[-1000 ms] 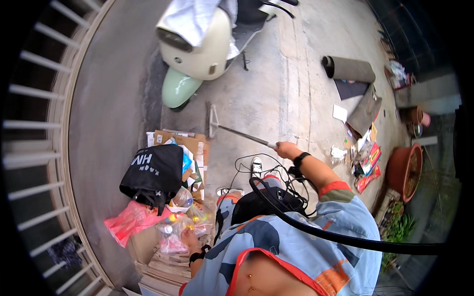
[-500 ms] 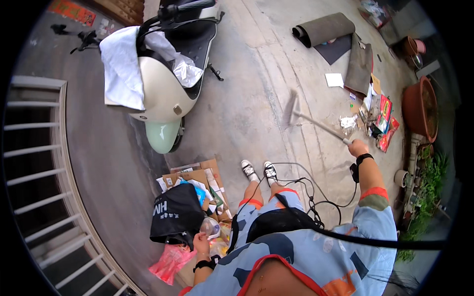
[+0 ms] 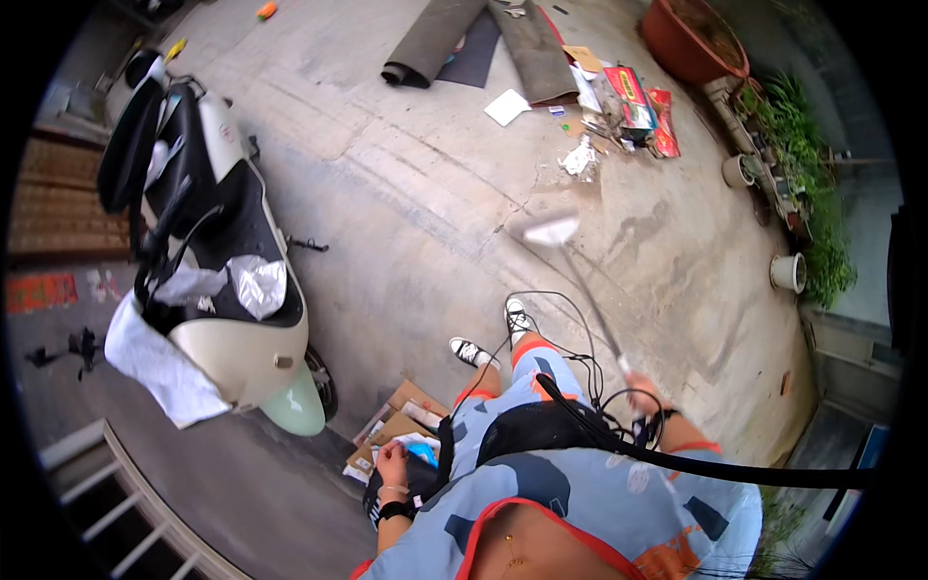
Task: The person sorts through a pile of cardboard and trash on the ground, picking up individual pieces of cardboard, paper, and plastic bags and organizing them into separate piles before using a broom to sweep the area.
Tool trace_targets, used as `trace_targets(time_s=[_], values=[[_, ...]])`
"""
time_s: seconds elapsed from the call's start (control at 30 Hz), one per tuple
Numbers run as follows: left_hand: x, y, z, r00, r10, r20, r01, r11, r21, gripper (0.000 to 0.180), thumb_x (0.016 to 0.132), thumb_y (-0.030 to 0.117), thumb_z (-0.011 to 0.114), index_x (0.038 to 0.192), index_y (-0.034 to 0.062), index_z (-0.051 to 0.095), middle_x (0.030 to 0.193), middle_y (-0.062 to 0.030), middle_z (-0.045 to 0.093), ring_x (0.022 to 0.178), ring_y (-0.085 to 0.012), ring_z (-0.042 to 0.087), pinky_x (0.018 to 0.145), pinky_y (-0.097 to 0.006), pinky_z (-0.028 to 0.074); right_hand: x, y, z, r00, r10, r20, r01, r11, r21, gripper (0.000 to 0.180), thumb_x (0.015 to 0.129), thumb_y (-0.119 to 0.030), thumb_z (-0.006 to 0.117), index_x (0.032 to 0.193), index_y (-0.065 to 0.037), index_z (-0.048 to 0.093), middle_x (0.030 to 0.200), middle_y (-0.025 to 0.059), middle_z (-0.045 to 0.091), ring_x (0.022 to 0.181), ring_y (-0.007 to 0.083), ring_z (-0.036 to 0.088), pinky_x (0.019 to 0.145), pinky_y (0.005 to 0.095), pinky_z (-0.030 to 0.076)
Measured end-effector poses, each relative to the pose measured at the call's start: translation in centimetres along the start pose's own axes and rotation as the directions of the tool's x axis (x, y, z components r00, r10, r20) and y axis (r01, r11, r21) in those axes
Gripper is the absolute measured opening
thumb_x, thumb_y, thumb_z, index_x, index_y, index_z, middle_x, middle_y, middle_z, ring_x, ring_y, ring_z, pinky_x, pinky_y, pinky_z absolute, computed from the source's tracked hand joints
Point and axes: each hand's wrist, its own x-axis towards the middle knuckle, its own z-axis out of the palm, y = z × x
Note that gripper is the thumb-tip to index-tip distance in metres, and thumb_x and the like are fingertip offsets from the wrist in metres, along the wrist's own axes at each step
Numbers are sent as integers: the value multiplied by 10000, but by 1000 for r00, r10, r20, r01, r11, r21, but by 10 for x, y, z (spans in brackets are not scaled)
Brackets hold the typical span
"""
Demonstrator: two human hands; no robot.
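My right hand [image 3: 645, 394], blurred by motion, is closed round the grey handle of a broom [image 3: 593, 306] beside my right hip. The pale, blurred broom head [image 3: 551, 230] is at the concrete floor ahead of my feet. Beyond it lies a litter heap [image 3: 623, 121] of paper scraps, cardboard and red packets, with a crumpled white wrapper [image 3: 580, 159] at its near side. My left hand [image 3: 391, 464] hangs with loosely curled fingers and nothing visible in them. Below it are flattened cardboard [image 3: 391, 425] and a black bag [image 3: 372, 501], partly hidden by my arm and body.
A cream scooter [image 3: 227, 338] stands at left, draped with a white cloth [image 3: 155, 358]. Rolled grey matting [image 3: 440, 43] and a white sheet [image 3: 507, 107] lie at the back. Potted plants [image 3: 788, 169] line the right side. Black cables [image 3: 590, 362] loop in front of my legs.
My view has turned to the right, and my feet have shifted. The broom has come from the right side closer in front of me, its handle nearer my hip.
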Motion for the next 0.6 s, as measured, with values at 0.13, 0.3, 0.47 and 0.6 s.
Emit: trace_targets(time_s=[0.13, 0.3, 0.47, 0.6], values=[[20, 50, 5, 996, 69, 47, -76, 986, 147, 74, 774, 82, 493, 831, 41, 514, 735, -27, 545, 625, -98, 522, 520, -190, 411, -17, 45, 12, 996, 82, 41, -81, 996, -25, 398, 845, -250, 394, 1232, -187, 325, 470, 51, 429, 345, 139, 418, 299, 284, 345], [27, 114, 60, 992, 82, 100, -102, 970, 221, 46, 764, 36, 469, 795, 29, 502, 707, -34, 537, 588, -87, 498, 509, -194, 403, 31, 59, -13, 990, 138, 16, -139, 986, 95, 424, 841, -217, 407, 1249, -193, 296, 502, 37, 430, 350, 118, 395, 306, 270, 357], [7, 161, 141, 976, 73, 206, -149, 913, 381, 46, 762, 25, 459, 782, 26, 500, 680, -29, 536, 568, -87, 491, 510, -196, 402, 89, -6, -27, 994, 108, -20, -104, 984, 145, 394, 845, -210, 391, 1233, -193, 329, 510, 34, 419, 322, 115, 360, 285, 276, 332], [-4, 202, 214, 938, 203, 281, -337, 728, 597, 57, 759, 24, 467, 771, 15, 521, 682, -31, 547, 604, -83, 506, 571, -196, 405, 211, -103, -51, 990, -54, -128, 68, 992, 103, 395, 819, -223, 380, 1206, -151, 357, 595, 114, 496, 393, 186, 457, 356, 322, 381]])
